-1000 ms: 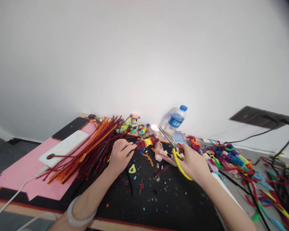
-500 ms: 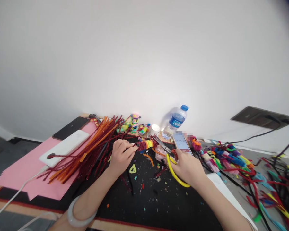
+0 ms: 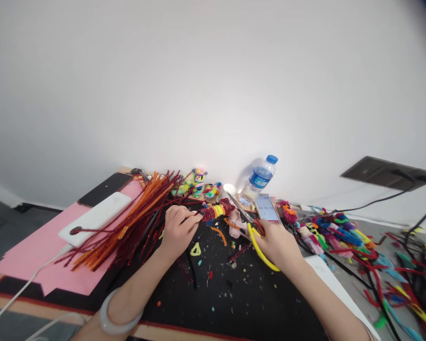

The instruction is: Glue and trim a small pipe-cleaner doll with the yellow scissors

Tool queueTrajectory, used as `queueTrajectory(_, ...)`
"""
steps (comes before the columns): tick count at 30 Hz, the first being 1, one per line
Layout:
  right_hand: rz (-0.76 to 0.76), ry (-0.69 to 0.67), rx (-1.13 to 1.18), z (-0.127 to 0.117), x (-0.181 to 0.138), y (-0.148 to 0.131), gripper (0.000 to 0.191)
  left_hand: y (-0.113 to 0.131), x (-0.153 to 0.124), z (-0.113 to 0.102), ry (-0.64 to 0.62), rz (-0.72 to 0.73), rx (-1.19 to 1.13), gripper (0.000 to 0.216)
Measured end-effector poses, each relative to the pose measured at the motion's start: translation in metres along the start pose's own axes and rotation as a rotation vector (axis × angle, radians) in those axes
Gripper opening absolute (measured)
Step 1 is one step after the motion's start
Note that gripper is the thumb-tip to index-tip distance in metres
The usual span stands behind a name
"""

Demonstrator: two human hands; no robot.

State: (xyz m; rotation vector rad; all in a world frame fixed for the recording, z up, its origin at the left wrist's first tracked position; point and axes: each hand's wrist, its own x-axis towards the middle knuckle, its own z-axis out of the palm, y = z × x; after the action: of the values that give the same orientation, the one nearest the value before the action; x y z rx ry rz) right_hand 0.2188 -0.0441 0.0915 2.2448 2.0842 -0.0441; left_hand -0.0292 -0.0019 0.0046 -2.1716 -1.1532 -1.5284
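Observation:
My left hand (image 3: 178,230) is closed in a pinch on the left end of a small pipe-cleaner figure (image 3: 219,211), dark red with yellow and orange bands. In my right hand (image 3: 275,240) is a pair of scissors (image 3: 240,207) with yellow and orange handles, its blades pointing up and left, close to the figure's right end. A pinkish crumpled lump (image 3: 235,225) and an orange pipe-cleaner piece (image 3: 219,235) lie just below the figure. A pale yellow triangular piece (image 3: 196,249) rests on the black mat (image 3: 241,303) among tiny scraps.
Orange and dark red pipe cleaners (image 3: 135,218) lie across pink paper (image 3: 31,255) and a white box (image 3: 95,218) on the left. A water bottle (image 3: 260,181) and a phone (image 3: 267,209) stand behind my right hand. Colourful pipe-cleaner dolls (image 3: 341,232) and loose strands spread rightward.
The scissors and my right hand have shifted slightly right, and the blades now look closer together. My left hand and the figure have hardly moved.

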Motion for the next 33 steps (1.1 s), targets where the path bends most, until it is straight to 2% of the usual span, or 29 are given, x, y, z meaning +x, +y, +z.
queueTrajectory(5,0.032,-0.01,0.119,-0.004,0.002,0.005,0.038,-0.001,-0.001,0.0,0.016,0.012,-0.018,0.019)
queueTrajectory(11,-0.003,-0.102,0.11,-0.005,0.0,0.0,0.036,-0.001,-0.002,0.0,0.04,0.031,-0.035,0.023)
queueTrajectory(17,-0.043,-0.088,0.147,-0.003,0.0,0.003,0.036,0.0,0.0,-0.001,0.035,0.036,-0.019,0.022)
queueTrajectory(22,-0.04,-0.071,0.169,0.0,0.003,0.008,0.036,0.001,0.001,-0.002,-0.047,-0.003,-0.065,0.021)
queueTrajectory(24,-0.011,-0.035,0.203,0.0,0.005,0.009,0.035,0.002,0.002,-0.002,-0.095,-0.059,-0.112,0.021)
queueTrajectory(27,0.063,0.063,0.295,-0.002,0.007,0.011,0.033,0.003,0.002,-0.002,-0.142,-0.222,-0.222,0.022)
queueTrajectory(33,0.074,0.218,0.576,-0.004,0.007,0.016,0.034,0.002,0.002,0.004,-0.14,-0.698,-0.52,0.025)
